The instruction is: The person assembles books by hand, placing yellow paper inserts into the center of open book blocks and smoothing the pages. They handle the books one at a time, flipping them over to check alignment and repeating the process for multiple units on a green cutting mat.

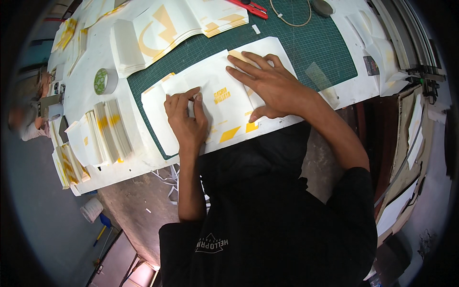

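A white printed paper sheet (191, 79) with yellow shapes and folded panels lies on the green cutting mat (330, 45), close to the table's near edge. My right hand (275, 91) rests on its right part with the fingers spread and the palm down. On the left part, my left hand (187, 117) has its fingers curled and the thumb close to the index finger. Something small and pale shows at those fingertips, too small to name. Part of the sheet is hidden under both hands.
Behind lies a stack of printed sheets (167, 28). Folded paper bundles (107, 129) and a round tape roll (105, 81) stand at left. A red cutter (251, 7) and a cord loop (291, 19) are at the far side. Another person (33, 122) is at far left.
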Demonstrator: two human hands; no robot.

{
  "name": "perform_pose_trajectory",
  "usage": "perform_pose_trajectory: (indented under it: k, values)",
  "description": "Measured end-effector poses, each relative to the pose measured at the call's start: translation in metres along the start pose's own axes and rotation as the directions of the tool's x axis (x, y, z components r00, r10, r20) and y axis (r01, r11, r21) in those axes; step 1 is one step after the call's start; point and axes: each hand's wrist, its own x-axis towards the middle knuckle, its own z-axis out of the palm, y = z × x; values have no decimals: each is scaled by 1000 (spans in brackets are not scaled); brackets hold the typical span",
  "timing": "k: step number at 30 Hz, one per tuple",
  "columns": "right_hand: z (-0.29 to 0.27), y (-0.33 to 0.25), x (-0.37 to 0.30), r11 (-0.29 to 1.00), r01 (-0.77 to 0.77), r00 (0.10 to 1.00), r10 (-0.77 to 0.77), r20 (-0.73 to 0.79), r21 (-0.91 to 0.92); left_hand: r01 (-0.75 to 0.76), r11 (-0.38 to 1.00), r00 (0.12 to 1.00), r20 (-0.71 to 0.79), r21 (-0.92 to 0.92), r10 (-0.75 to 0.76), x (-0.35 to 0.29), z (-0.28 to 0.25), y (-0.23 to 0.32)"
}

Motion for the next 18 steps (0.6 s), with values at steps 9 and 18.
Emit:
perform_pose_trajectory:
  k: [9,18]
  values:
    - [-4,-1,2,998,-23,997,27,68,-58,56,995,998,6,84,-57,-3,-3,6]
    - [-3,0,3,999,13,999,-12,30,-40,-406,898,881,333,168,336,10,4,49]
